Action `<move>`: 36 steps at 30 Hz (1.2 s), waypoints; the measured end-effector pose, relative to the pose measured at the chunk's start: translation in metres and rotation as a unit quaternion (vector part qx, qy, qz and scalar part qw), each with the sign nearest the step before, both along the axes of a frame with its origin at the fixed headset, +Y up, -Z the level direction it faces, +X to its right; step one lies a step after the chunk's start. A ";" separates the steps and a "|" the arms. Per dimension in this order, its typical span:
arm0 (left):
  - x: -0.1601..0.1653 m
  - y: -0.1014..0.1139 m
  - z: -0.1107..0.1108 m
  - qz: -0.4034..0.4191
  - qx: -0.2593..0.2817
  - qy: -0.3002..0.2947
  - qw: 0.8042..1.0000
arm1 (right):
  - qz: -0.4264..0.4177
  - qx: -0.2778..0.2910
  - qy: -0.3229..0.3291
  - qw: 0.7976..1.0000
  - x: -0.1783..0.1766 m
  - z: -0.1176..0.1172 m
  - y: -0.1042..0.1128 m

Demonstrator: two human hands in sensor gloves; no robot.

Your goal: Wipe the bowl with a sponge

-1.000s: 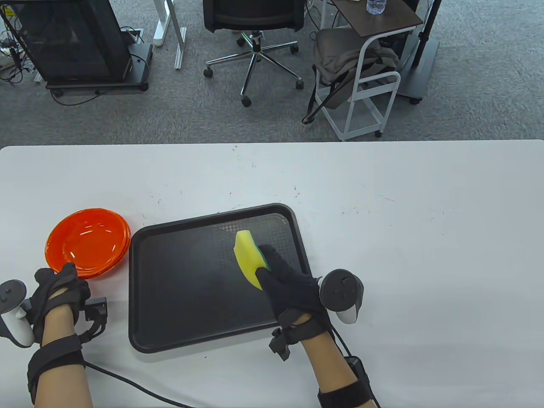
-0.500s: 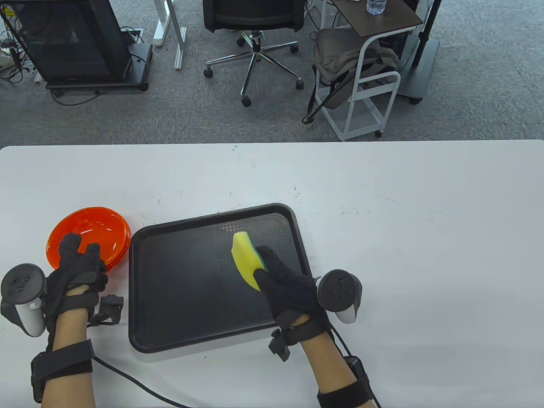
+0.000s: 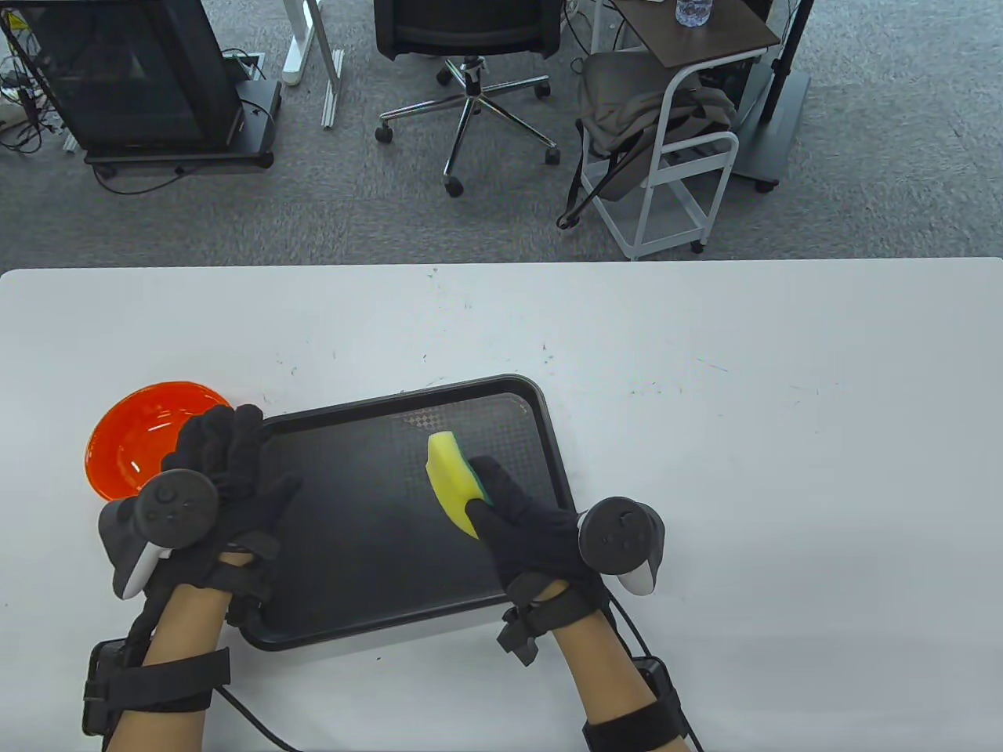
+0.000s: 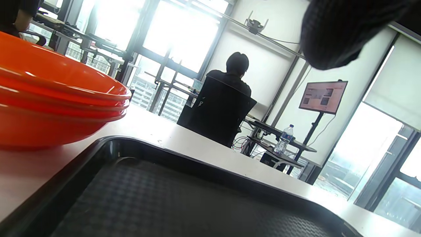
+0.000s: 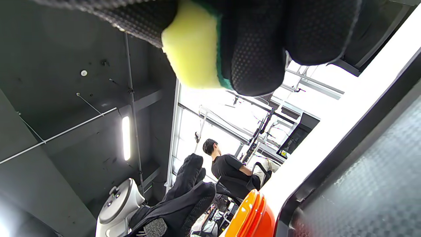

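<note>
Bowl point(image 3: 137, 446), glossy orange and seemingly a nested stack, sits on the white counter point(image 3: 705, 439) just left of the black tray point(image 3: 376, 580) in the table view. The left hand point(image 3: 227, 486) hovers at its right rim, grip unclear; the right hand point(image 3: 533, 533) holds the yellow-green sponge point(image 3: 450, 478) above the tray. Left wrist view: stacked orange rims beside the tray edge. Right wrist view: fingers clamp the sponge. Judging by this, fetching the bowl comes next, then wiping.

A black tray point(image 3: 376, 548) lies on the white table point(image 3: 705, 407), office chair point(image 3: 470, 47) beyond.
</note>
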State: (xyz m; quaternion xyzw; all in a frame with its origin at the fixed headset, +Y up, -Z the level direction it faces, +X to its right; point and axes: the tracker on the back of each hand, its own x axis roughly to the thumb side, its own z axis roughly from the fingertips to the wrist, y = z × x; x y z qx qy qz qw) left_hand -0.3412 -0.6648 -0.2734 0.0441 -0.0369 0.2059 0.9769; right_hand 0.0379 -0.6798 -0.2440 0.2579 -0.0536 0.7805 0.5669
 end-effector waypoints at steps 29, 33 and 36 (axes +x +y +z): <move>0.007 -0.008 -0.003 0.026 -0.020 -0.033 0.999 | 0.537 -0.064 -0.272 0.796 0.118 -0.027 -0.037; 0.007 -0.008 -0.003 0.027 -0.018 -0.033 0.999 | 0.591 -0.116 -0.258 0.755 0.121 -0.030 -0.053; 0.008 -0.008 -0.003 0.029 -0.021 -0.035 0.999 | 0.606 -0.162 -0.226 0.746 0.119 -0.034 -0.060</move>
